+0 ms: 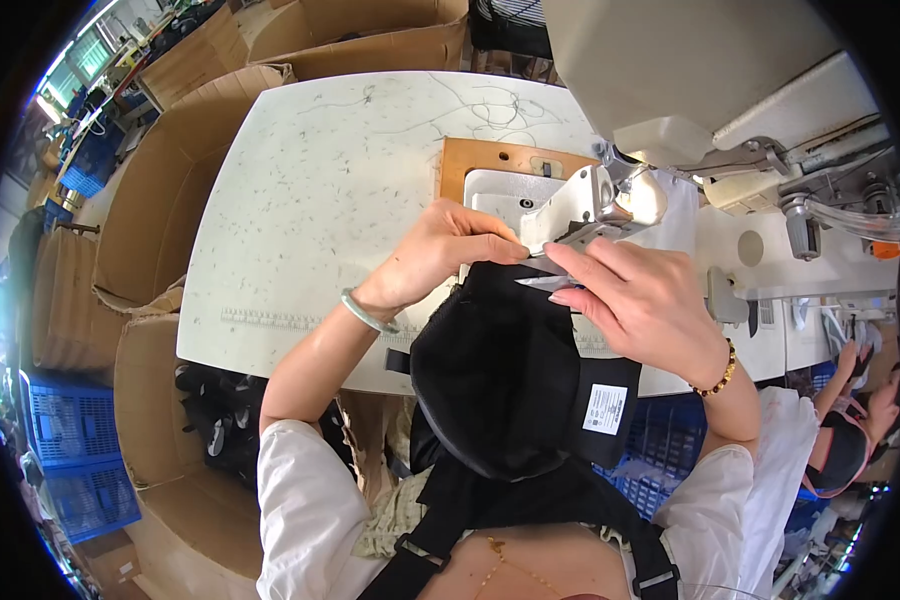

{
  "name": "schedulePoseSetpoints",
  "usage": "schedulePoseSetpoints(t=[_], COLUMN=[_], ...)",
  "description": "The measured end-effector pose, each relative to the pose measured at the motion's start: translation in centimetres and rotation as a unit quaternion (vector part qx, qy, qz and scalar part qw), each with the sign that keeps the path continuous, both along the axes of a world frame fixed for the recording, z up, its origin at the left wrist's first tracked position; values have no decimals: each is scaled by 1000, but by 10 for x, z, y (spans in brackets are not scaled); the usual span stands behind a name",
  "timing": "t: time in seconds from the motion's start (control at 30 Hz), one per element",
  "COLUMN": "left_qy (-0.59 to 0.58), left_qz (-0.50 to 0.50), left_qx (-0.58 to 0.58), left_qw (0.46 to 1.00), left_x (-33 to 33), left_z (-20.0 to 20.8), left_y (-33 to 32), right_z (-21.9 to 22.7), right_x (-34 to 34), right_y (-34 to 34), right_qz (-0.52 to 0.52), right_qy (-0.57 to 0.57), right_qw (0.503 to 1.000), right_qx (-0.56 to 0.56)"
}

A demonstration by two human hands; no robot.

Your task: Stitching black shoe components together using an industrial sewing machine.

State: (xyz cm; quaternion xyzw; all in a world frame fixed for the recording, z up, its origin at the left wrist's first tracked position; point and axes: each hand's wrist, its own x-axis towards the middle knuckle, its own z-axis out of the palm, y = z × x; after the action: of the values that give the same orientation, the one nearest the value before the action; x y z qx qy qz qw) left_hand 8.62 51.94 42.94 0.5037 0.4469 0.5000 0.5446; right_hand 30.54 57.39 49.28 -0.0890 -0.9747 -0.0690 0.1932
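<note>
A black fabric piece [495,380] with a rounded, hollow body lies at the table's near edge, against my front. A white printed label [605,408] sits on its right side. My left hand [460,240] is closed, thumb and forefinger pinching its far edge beside the sewing machine's head [575,205]. Close by on the right, my right hand [635,290] is bent around thread snips, whose pointed metal blade [543,284] sticks out to the left over the black fabric. Its forefinger reaches the same edge near the left fingertips. The needle area is hidden by hands and machine.
The white table [300,210] carries thread scraps and a printed ruler strip [270,318]. Cardboard boxes [175,190] stand left and beyond; one at lower left holds black pieces [230,420]. Blue crates [80,420] are at far left. Another person [850,430] works at right.
</note>
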Motion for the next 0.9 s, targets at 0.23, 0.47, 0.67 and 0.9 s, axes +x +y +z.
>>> schedulePoseSetpoints(t=[0.23, 0.47, 0.67, 0.9], left_qy=[1, 53, 199, 18], left_qz=[-7, 19, 187, 179], left_qx=[-21, -15, -5, -59], left_qw=[1000, 998, 962, 982], left_x=[-7, -22, -17, -20], left_z=[-11, 9, 0, -8], left_y=[-1, -38, -84, -94], right_z=[9, -12, -31, -53], right_x=[-4, -20, -36, -49], right_y=[-10, -23, -43, -44], right_qz=[-35, 31, 22, 16], right_qy=[47, 38, 111, 68], right_qw=[996, 714, 950, 994], right_qx=[-62, -699, -292, -88])
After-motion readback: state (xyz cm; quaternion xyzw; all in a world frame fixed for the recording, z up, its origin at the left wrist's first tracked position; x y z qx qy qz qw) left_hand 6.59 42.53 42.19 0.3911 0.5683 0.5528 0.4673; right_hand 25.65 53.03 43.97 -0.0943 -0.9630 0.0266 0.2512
